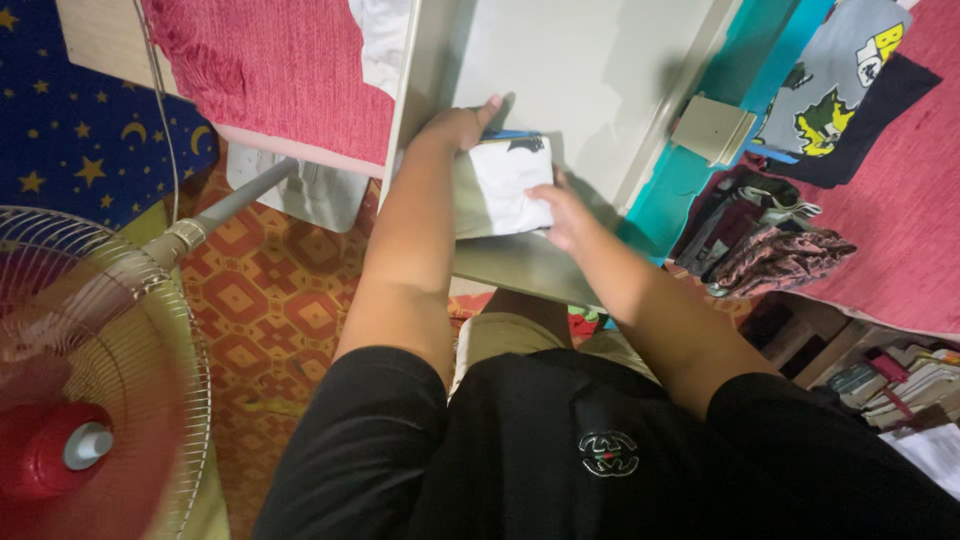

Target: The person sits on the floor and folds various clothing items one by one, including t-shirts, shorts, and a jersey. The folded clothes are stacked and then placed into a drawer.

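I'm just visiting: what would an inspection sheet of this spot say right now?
Surface: pale shelf board inside an open cupboard.
Job's things: folded white cloth bundle with dark print, lying on the shelf.
Clutter: crumpled patterned clothes; stacked books.
Hands: left hand on the bundle's far edge, right hand on its near side.
Cables: thin cord hanging at left.
Surroundings: red electric fan, orange patterned floor mat.
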